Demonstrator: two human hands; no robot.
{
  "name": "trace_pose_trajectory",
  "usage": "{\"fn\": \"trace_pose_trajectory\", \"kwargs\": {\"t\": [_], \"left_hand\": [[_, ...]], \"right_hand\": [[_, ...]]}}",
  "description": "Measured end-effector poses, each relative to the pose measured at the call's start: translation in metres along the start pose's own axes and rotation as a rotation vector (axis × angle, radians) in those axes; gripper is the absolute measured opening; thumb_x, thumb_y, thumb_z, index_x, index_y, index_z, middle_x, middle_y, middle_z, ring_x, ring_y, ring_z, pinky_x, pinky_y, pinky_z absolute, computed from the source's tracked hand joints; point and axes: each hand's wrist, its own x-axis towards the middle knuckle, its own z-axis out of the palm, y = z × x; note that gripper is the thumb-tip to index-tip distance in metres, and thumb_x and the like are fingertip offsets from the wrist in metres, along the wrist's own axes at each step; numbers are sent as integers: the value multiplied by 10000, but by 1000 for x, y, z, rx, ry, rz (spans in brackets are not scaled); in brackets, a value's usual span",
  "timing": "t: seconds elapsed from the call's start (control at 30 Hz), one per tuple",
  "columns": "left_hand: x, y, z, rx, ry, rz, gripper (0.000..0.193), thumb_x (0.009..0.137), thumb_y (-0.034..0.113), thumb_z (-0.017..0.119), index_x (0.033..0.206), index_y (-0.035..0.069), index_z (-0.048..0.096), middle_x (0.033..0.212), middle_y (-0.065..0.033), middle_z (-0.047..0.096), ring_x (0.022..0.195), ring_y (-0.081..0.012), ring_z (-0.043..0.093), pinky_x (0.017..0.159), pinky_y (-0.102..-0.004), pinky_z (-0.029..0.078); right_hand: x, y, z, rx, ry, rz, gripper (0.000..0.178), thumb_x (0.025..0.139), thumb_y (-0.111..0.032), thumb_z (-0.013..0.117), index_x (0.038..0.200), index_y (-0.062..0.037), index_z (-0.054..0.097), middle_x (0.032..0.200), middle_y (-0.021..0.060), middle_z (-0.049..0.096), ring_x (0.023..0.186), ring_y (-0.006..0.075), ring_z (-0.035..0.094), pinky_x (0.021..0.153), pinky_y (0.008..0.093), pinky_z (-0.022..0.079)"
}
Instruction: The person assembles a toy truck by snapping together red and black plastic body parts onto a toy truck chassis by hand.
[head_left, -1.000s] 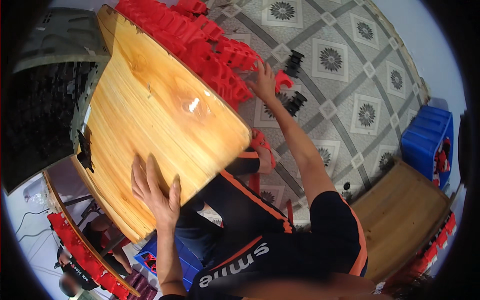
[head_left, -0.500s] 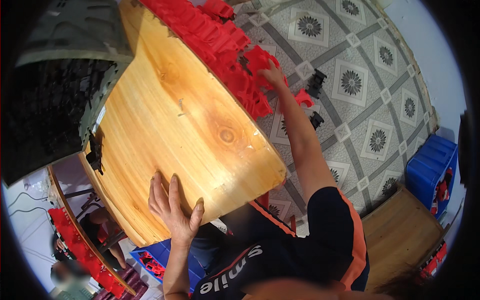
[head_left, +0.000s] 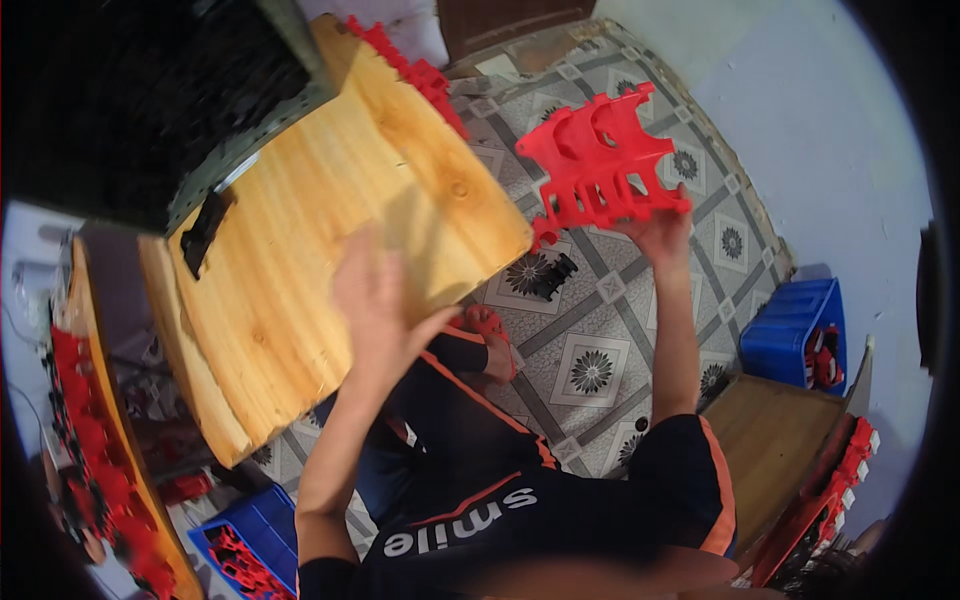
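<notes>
My right hand (head_left: 660,236) is closed on the lower edge of a red moulded plastic part (head_left: 600,160), holding it up over the tiled floor, right of the wooden table (head_left: 320,260). The part has several curved cut-outs along it. Over the table's near edge is my left hand (head_left: 372,290), blurred by motion, with the thumb spread away from the fingers and nothing in it. A black plastic part (head_left: 205,235) lies on the table's left side, beside a large dark container (head_left: 225,180).
More red parts (head_left: 425,80) lie behind the table. A black piece (head_left: 552,278) is on the floor near my foot. Blue crates holding red parts stand at right (head_left: 790,320) and lower left (head_left: 265,525). Another table (head_left: 80,400) with red parts is at far left.
My right hand has lifted a red part from the heap beside the table and brought it to the right. My left hand has moved up off the tabletop. The view has shifted.
</notes>
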Motion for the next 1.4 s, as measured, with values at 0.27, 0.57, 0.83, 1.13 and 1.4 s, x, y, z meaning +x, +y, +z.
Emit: {"fn": "trace_pose_trajectory", "kwargs": {"t": [0.27,0.57,0.83,1.13,1.4], "left_hand": [[-32,35,-63,149,201,364,506,753,308,764,1226,361,592,1304,-87,587,1192,-382,559,1002,-513,409],[-89,-109,-205,-1013,432,-917,734,832,355,696,1415,64,358,1305,-167,502,1156,-277,554,928,-413,484],[-90,-114,-184,323,288,-601,807,814,637,637,1458,199,426,1526,-195,298,1406,-376,262,1092,-597,186],[-75,-91,-159,477,27,-361,826,674,720,674,1381,316,536,1469,-36,463,1385,-336,362,1125,-610,148],[-64,-58,-177,-351,398,-449,1282,678,651,746,1550,97,-13,1519,-283,261,1406,-425,286,1146,-571,176]], "right_hand": [[-14,107,217,-14,-19,499,834,948,-705,220,1461,-61,349,1243,207,620,888,358,704,561,415,614],[76,276,253,-1102,-437,-155,484,978,-391,561,1226,25,564,972,126,684,816,181,662,750,280,514],[65,326,290,-1012,-374,151,296,902,-195,714,1086,28,653,909,51,690,844,104,631,760,233,483],[76,307,278,-861,-222,147,121,875,-96,710,950,-3,691,909,51,694,825,101,616,768,250,470],[44,226,338,-1524,-622,-668,218,756,-123,801,909,-37,671,855,90,647,848,240,620,785,347,470]]}}
